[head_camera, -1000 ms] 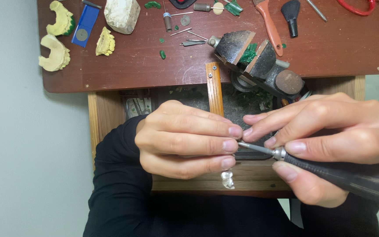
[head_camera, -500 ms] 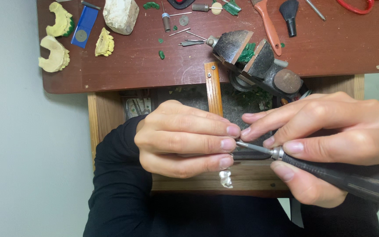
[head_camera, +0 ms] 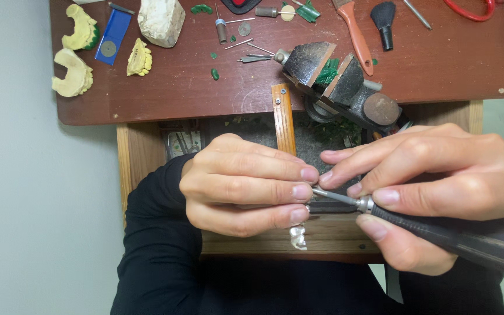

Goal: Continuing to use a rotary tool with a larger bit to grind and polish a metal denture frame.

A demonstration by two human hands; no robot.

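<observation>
Where reddish-brown wooden bench [head_camera: 438,64] fills frame top, left hand [head_camera: 243,186] pinching small silvery metal piece [head_camera: 298,237]; right hand [head_camera: 438,186] gripping black rotary handpiece [head_camera: 456,236].

A matt black handpiece [head_camera: 468,239] with a shiny metal tip is being seen; the bench [head_camera: 205,87] is showing scuffed reddish wood, the vise [head_camera: 336,79] dull worn metal.

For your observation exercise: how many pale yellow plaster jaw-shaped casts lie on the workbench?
3, all at the bench's far left: one at the top corner, one below it, and a smaller one beside the blue case. Others may lie off-frame.
</observation>
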